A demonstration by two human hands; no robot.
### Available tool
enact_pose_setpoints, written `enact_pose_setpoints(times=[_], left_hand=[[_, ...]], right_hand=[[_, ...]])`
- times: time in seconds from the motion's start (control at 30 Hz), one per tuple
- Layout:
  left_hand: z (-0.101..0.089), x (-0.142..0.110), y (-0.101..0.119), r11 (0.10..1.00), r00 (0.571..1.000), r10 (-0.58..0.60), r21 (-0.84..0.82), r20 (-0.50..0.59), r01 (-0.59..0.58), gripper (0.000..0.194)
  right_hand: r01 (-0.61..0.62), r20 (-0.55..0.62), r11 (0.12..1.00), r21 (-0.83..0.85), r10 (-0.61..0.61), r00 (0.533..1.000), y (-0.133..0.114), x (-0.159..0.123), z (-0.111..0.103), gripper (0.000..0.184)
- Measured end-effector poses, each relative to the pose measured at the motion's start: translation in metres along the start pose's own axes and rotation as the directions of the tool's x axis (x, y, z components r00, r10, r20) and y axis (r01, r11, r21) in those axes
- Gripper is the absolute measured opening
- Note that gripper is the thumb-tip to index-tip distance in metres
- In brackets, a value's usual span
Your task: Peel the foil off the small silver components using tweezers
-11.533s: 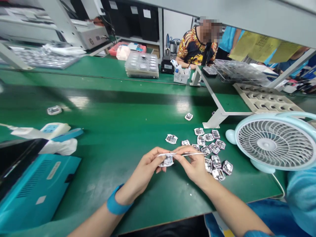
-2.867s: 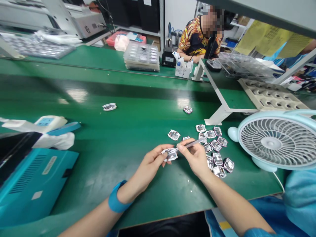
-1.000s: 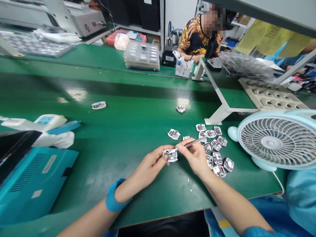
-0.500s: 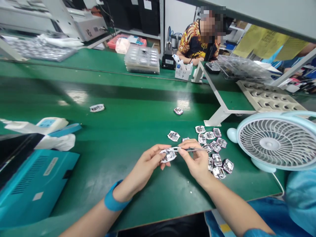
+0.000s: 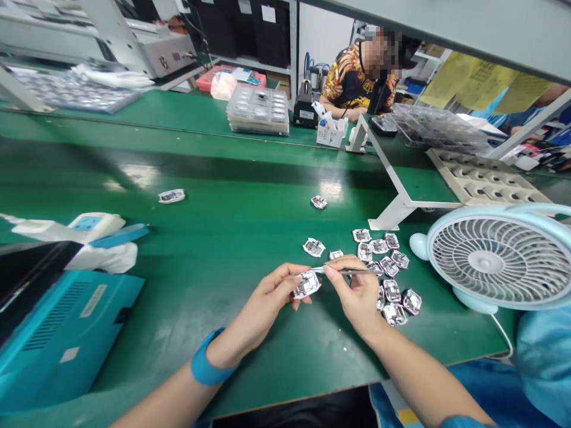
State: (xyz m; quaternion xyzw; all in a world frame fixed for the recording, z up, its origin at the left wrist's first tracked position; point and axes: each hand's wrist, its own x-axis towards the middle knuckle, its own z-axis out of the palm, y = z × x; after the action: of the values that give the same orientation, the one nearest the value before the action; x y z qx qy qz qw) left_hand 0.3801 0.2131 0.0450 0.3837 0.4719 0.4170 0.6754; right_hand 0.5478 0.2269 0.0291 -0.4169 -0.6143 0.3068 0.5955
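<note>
Module (image 5: pixel 307 285), white-framed, centre of frame: we see the left hand (image 5: pixel 273 292) pinching it, the right hand (image 5: pixel 357 294) gripping slim tweezers (image 5: pixel 352 272), tips by its upper edge. Handwriting (image 5: pixel 325 137) on the white box (image 5: pixel 331 143), upper middle, we cannot read; pale items (image 5: pixel 325 116) stand inside. Clear stacked trays (image 5: pixel 259 112), just left, hold rounded pieces. Label (image 5: pixel 93 301) on the teal case (image 5: pixel 71 333), lower left: illegible.

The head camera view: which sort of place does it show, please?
Probably an electronics workshop or factory: a long green workbench, many small white-rimmed rounded units lying on it, and a stack of clear plastic trays farther back.
</note>
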Motion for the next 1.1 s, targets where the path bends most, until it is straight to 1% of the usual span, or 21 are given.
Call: enact_pose_setpoints(times=[0.07, 0.13, 0.27, 0.43, 0.57, 0.67, 0.73, 0.83, 0.9, 0.93, 1.0, 1.1], left_hand=[[0.0006, -0.0008, 0.0012, 1.000, 1.000, 0.007, -0.010, -0.024, -0.007, 0.024], [0.0011, -0.0016, 0.0020, 1.000, 0.999, 0.016, -0.006, -0.038, -0.016, 0.026], [0.0017, -0.0019, 0.0020, 0.999, 0.999, 0.024, 0.045, -0.032, -0.023, 0.027], [0.0015, -0.0001, 0.0006, 0.996, 1.000, 0.015, 0.093, -0.020, -0.013, 0.027], [0.0012, 0.0008, 0.0010, 0.997, 1.000, 0.004, 0.082, -0.021, -0.002, 0.025], [0.0009, 0.0006, 0.0014, 0.997, 1.000, 0.008, 0.072, -0.024, -0.006, 0.024], [0.0003, 0.0005, 0.0013, 0.997, 1.000, 0.013, 0.079, -0.021, -0.012, 0.024], [-0.0014, 0.0013, 0.0010, 0.996, 1.000, 0.008, 0.090, -0.025, -0.006, 0.023], [-0.0026, 0.0020, 0.0011, 0.996, 1.000, -0.003, 0.093, -0.029, 0.006, 0.023], [-0.0031, 0.0022, 0.0013, 0.996, 0.999, -0.013, 0.092, -0.031, 0.016, 0.024], [-0.0034, 0.0023, 0.0021, 0.996, 0.999, -0.032, 0.087, -0.033, 0.034, 0.025], [-0.0027, 0.0014, 0.0036, 0.996, 0.998, -0.053, 0.077, -0.031, 0.055, 0.026]], right_hand=[[-0.066, 0.010, 0.996, 0.059, 0.066, 0.998, -0.0012, 0.0002, -0.0004, 0.003], [-0.144, 0.045, 0.984, 0.106, 0.140, 0.989, -0.0018, 0.0000, -0.0001, 0.003], [-0.254, 0.110, 0.954, 0.162, 0.238, 0.965, -0.0010, -0.0004, 0.0026, 0.008], [-0.326, 0.137, 0.919, 0.220, 0.302, 0.943, 0.0000, -0.0003, 0.0045, 0.010], [-0.335, 0.162, 0.907, 0.255, 0.301, 0.940, -0.0008, -0.0005, 0.0046, 0.010], [-0.289, 0.180, 0.918, 0.271, 0.246, 0.952, -0.0019, -0.0007, 0.0048, 0.007], [-0.215, 0.184, 0.944, 0.250, 0.171, 0.968, -0.0025, -0.0009, 0.0044, 0.005], [-0.023, 0.179, 0.986, 0.167, -0.007, 0.984, -0.0025, -0.0008, 0.0027, 0.007], [0.103, 0.179, 0.988, 0.119, -0.123, 0.976, -0.0023, -0.0005, 0.0014, 0.012], [0.144, 0.183, 0.984, 0.103, -0.162, 0.970, -0.0023, -0.0003, 0.0010, 0.014], [0.176, 0.198, 0.981, 0.080, -0.189, 0.962, -0.0023, 0.0000, 0.0004, 0.016], [0.154, 0.215, 0.985, 0.072, -0.166, 0.962, -0.0024, 0.0002, 0.0004, 0.014]])
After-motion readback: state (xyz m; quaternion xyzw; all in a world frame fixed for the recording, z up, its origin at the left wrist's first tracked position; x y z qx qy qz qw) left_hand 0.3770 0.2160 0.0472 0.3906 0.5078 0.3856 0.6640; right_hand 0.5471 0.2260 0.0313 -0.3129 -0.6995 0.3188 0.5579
